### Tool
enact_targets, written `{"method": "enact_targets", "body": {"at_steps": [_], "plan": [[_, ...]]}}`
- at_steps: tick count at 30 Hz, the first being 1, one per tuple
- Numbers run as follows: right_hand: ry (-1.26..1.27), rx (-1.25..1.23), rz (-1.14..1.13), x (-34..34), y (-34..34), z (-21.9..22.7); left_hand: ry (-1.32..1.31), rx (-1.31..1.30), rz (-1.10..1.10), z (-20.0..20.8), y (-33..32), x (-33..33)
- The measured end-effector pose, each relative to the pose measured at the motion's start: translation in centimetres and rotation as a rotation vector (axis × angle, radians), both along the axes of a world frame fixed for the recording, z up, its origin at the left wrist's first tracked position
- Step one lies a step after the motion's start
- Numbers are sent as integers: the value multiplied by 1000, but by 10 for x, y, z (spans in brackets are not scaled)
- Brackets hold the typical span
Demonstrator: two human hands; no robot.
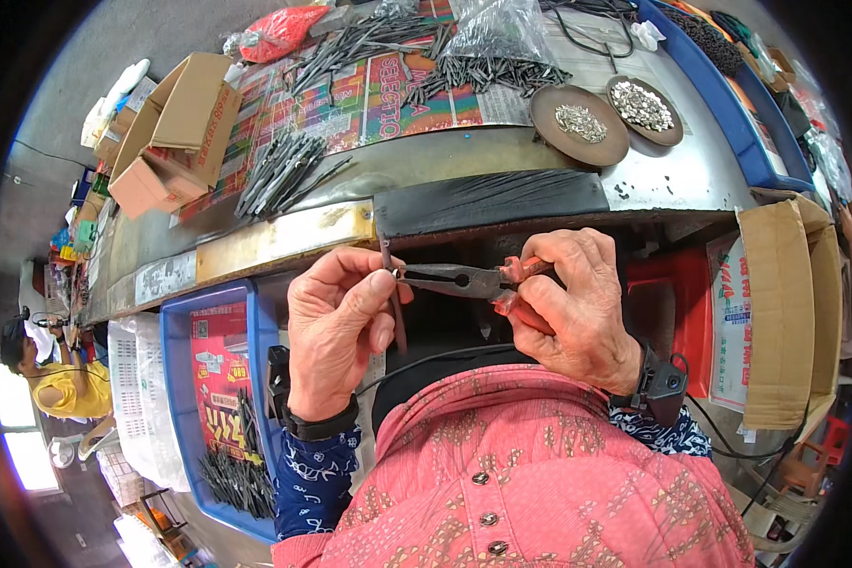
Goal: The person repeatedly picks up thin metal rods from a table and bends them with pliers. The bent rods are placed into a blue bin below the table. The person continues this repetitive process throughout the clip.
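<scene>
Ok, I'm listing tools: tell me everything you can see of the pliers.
The pliers have dark grey, metal-looking tapered jaws with a gap along the middle, and worn orange-red handles, spread apart in the right hand. They are held sideways in front of the bench, tips pointing left at a thin dark strip in the left hand. Whether they grip it is unclear.

Pink top (577, 473), 3 buttons (488, 519)

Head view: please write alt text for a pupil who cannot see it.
A person's right grip holds red-handled pliers at a thin dark strip in the left grip. Beyond, a workbench bears more dark strips and two round dishes of small shiny pieces.
</scene>
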State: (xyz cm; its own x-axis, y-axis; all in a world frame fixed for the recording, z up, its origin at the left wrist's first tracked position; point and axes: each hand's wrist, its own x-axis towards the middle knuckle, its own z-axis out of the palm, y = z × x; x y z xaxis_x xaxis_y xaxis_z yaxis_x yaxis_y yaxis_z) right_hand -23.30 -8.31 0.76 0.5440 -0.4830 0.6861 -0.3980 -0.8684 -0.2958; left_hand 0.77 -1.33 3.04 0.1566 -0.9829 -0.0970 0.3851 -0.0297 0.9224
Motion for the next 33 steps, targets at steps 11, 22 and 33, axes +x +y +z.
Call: {"method": "enact_targets", "body": {"at_steps": [11, 22, 33], "plan": [[60, -42, 22, -6, 7, -1, 167, 64, -96, -3, 14, 0], [-36, 820, 507, -14, 3, -18, -691, -334, 72, -11, 25, -18], [-39, 272, 190, -4, 6, -16, -74, -105, 0, -13, 21, -11]]}}
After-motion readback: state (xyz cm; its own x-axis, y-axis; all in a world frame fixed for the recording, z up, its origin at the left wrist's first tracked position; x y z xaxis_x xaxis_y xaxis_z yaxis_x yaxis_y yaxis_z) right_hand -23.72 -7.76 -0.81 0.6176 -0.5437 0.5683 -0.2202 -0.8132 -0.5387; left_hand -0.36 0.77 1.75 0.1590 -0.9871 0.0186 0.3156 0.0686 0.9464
